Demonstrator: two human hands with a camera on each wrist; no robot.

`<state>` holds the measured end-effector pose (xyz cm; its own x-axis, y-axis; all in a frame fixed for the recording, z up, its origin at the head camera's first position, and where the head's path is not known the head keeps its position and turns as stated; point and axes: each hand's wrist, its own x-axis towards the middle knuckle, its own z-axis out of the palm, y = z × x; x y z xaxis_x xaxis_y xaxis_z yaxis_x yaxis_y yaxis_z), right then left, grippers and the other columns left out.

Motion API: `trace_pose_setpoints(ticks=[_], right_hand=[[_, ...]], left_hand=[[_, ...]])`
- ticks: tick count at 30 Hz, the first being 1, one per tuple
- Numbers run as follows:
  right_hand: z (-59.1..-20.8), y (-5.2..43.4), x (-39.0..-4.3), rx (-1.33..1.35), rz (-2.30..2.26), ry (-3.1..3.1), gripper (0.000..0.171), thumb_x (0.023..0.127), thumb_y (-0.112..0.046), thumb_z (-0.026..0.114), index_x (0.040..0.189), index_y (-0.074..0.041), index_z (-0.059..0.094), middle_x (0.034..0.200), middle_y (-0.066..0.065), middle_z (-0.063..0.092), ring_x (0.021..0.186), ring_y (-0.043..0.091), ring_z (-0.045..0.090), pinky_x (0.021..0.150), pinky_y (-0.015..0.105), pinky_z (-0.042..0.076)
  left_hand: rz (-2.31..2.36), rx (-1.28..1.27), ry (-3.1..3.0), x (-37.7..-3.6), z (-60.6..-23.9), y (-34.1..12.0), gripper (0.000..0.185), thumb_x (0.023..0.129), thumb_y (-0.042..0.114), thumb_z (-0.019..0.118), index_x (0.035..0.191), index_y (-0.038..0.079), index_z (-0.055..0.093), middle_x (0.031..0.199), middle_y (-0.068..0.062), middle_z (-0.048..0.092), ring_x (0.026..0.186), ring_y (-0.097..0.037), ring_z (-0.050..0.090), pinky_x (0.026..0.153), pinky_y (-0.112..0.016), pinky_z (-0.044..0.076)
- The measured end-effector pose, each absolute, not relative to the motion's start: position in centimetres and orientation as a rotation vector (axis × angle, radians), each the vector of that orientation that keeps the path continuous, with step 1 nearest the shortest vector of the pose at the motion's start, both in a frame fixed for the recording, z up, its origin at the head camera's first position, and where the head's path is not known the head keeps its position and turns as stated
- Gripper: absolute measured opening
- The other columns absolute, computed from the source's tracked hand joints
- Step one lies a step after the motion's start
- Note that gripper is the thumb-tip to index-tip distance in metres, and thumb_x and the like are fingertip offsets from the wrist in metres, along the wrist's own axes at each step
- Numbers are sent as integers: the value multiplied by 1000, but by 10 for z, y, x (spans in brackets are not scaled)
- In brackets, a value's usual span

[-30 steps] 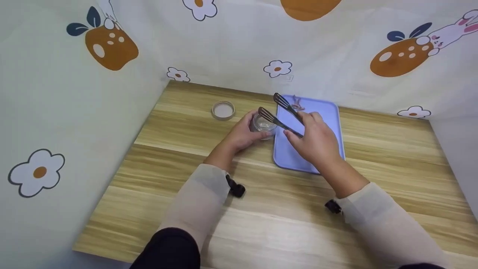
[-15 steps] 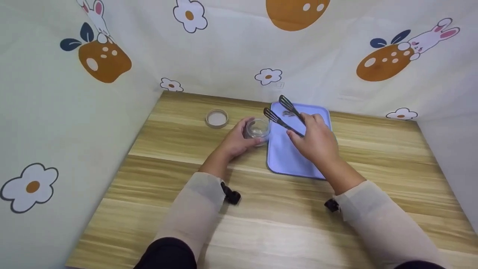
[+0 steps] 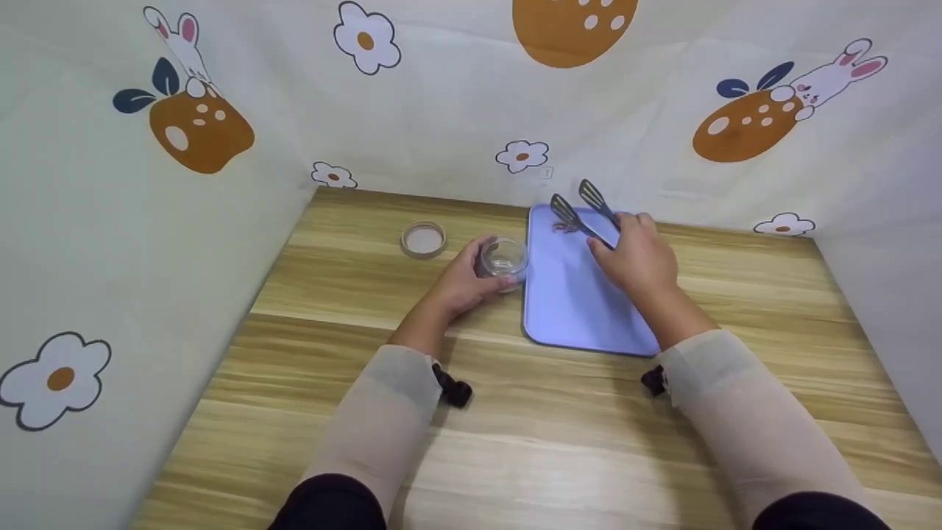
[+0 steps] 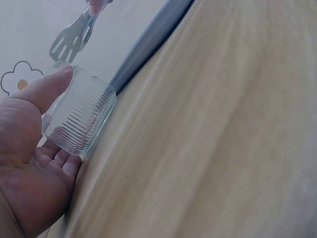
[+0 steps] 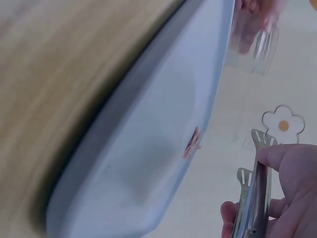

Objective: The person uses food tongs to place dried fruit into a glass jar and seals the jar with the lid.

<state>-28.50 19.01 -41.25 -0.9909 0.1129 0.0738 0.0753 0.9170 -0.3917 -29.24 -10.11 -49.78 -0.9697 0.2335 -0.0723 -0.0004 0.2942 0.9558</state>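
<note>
Cartoon-printed cloth, with rabbits, flowers and orange fruit, walls in a pale wooden tabletop (image 3: 559,442) on three sides. On it lies a lavender tray (image 3: 574,309), and at the tray's far end sits a small pinkish-brown scrap (image 3: 565,227), too small to identify.

Just beside the tray's left edge stands a small ribbed glass jar (image 3: 503,259), open at the top; its lid (image 3: 423,239) lies apart to the left. The left hand (image 3: 462,280) curls thumb and fingers round the jar's side, and the left wrist view shows the glass tilted in that grip.

The right hand (image 3: 639,258) holds dark slotted tongs (image 3: 581,210), its fingers (image 5: 277,163) wrapped round the two arms. The tips stand narrowly apart, poised above the scrap and not touching it.

I judge the scrap the likeliest thing to go astray: it is small and flat against a smooth tray, so the broad slotted tips may skate over it or push it off the far rim. The jar's mouth is narrow for those tips, and a knock from the tongs could tip the tilted, lightly held glass.
</note>
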Motion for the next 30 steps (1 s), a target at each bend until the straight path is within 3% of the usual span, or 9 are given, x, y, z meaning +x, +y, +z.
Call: trace_pose_setpoints(ticks=[8, 16, 30], right_hand=[[-415, 199, -305, -159, 535, -3029, 60, 102, -42, 68, 145, -1, 60, 124, 20, 60, 103, 35, 58, 92, 57, 53], [-417, 199, -322, -196, 506, -3100, 41, 103, -37, 66, 117, 0, 69, 115, 19, 70, 95, 34, 61, 83, 55, 53], [-417, 197, -334, -236, 486, -3212, 38, 101, -32, 59, 112, 3, 68, 122, 24, 66, 103, 37, 60, 91, 57, 55]], left_hand=[[1736, 190, 2369, -294, -499, -101, 98, 80, 37, 95, 162, 27, 43, 168, -7, 46, 158, -29, 40, 135, -45, 27], [1712, 182, 2389, -293, -498, -102, 97, 81, 40, 94, 162, 30, 43, 169, -6, 46, 158, -28, 40, 135, -44, 27], [1754, 232, 2359, -293, -501, -101, 95, 83, 38, 93, 162, 26, 43, 166, -5, 48, 158, -26, 41, 135, -42, 26]])
